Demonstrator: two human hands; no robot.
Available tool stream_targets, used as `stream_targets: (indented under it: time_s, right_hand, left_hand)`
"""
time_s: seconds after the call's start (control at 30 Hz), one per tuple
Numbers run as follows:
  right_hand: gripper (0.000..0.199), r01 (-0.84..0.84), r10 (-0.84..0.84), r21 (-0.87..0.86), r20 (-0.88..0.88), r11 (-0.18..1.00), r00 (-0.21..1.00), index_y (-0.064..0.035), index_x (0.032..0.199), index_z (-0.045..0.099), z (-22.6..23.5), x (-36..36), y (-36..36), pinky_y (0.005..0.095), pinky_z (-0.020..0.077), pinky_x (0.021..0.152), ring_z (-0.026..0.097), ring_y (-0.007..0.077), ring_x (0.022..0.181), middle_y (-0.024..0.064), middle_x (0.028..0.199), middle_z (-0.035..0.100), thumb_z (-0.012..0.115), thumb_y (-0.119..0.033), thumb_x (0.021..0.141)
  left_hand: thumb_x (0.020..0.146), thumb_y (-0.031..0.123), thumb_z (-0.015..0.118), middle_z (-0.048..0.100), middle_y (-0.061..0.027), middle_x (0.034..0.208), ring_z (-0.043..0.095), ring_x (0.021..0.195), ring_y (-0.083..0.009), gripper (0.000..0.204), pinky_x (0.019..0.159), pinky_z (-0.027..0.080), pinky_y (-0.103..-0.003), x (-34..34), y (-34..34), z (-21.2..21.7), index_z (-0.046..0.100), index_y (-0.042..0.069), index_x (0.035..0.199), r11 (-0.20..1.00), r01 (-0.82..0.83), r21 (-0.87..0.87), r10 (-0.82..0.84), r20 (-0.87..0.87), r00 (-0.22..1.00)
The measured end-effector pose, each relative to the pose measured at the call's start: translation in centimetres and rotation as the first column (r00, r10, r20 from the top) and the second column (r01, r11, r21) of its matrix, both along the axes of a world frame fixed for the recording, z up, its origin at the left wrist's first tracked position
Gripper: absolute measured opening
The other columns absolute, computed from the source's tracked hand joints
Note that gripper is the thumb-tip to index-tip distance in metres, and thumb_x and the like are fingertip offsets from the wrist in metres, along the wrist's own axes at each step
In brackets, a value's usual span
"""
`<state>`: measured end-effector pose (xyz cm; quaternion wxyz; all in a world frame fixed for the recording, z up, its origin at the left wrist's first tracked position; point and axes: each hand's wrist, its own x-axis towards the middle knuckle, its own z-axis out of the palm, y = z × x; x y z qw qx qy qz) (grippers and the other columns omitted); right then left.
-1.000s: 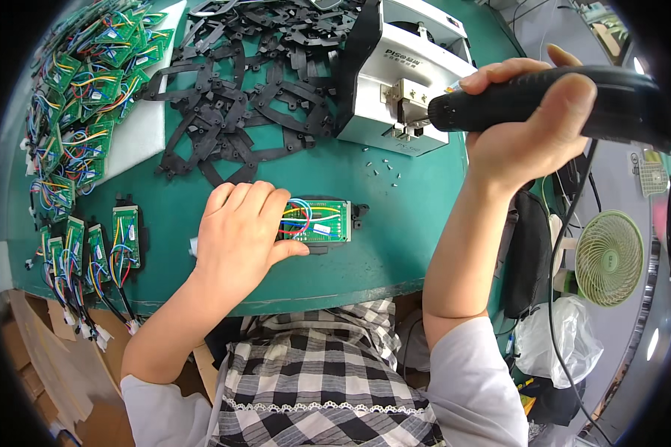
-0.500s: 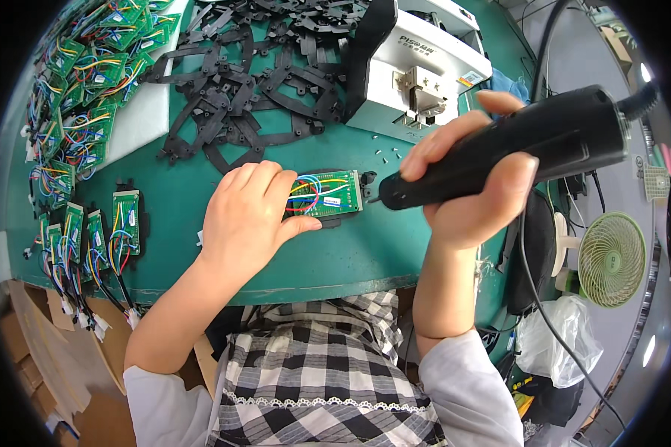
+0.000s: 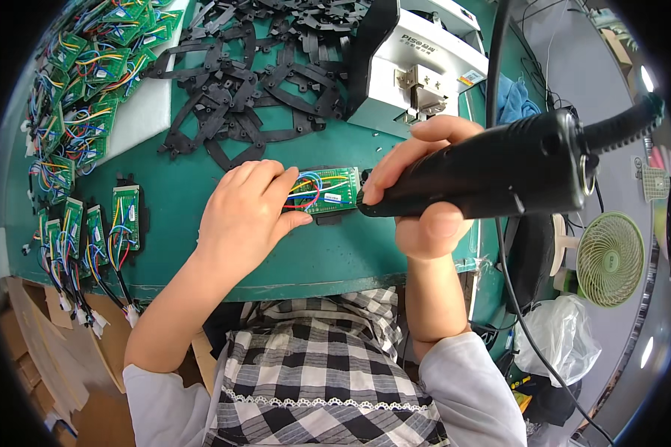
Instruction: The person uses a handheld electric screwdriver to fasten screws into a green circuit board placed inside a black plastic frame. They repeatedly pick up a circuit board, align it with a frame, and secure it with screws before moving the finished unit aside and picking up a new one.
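Head view: green board (image 3: 329,188) bears white label (image 3: 332,198).

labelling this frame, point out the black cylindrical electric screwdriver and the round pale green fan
Black cylindrical electric screwdriver (image 3: 488,170), head view: middle of its body
Round pale green fan (image 3: 611,260), head view: front grille's centre

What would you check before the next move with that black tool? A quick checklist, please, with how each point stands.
1. Left hand on the circuit board: ok, it covers the left end.
2. Right hand gripping the black handheld tool: ok, fingers wrapped round it.
3. Tool's nose at the board's right end: ok, as seen from above.
4. Tool's tip on its spot: cannot tell, the tip is hidden.
5. Coiled cord clear of the board: ok, it leaves the tool's far end.
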<state>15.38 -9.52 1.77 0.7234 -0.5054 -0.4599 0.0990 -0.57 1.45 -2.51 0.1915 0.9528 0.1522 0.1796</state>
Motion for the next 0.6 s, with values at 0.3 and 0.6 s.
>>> stream_targets:
  time_s: [0.3,0.6]
  right_hand:
    - [0.072,0.332,-0.346,0.101,0.178,0.938,0.921,0.0036,0.115,0.039,4.1,5.7,0.6,0.0326,0.0478,0.045,0.054,0.0234,0.045,0.0132,0.061,0.054,0.043,-0.064,0.088]
    - [0.072,0.394,-0.439,0.208,0.258,0.895,0.861,0.012,0.108,0.041,6.2,8.2,3.5,0.0301,0.0481,0.044,0.057,0.0226,0.043,0.0146,0.058,0.056,0.054,-0.056,0.088]
  left_hand:
    - [0.065,0.028,0.078,0.059,-0.0101,0.101,0.057,0.095,-0.0278,0.055,0.085,0.045,-0.04,0.4,-0.1,-0.2,0.063,0.0,0.11,0.999,0.045,-0.005,-0.044,0.02,0.999]
    - [0.064,0.031,0.077,0.062,-0.0063,0.097,0.061,0.088,-0.0255,0.041,0.075,0.05,-0.037,0.7,-0.4,-0.2,0.065,0.006,0.095,0.998,0.05,0.03,-0.052,0.064,0.997]
